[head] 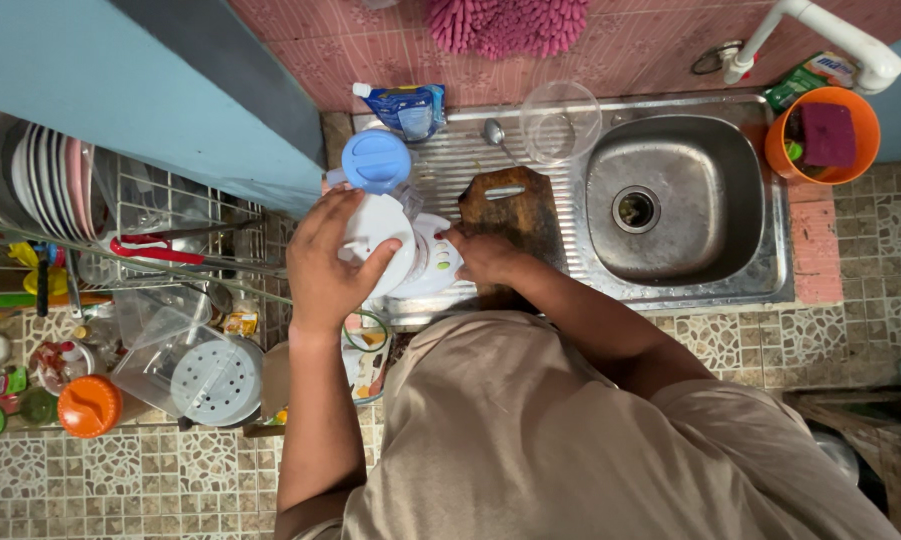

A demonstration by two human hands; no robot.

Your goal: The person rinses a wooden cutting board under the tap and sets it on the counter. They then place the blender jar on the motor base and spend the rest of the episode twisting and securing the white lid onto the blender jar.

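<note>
Head view from above, white blender base [410, 255] on the steel drainboard [470, 150] beside the sink [670, 200], left hand [325, 265] clamped over its white top, fingers curled, right hand [485, 255] touching the front dial, fingers bent, wooden chopping board [515, 205] just behind.

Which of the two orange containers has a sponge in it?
The orange tub right of the sink: a purple sponge sits inside. The other, an orange-lidded jar near the dish rack, is closed.
</note>
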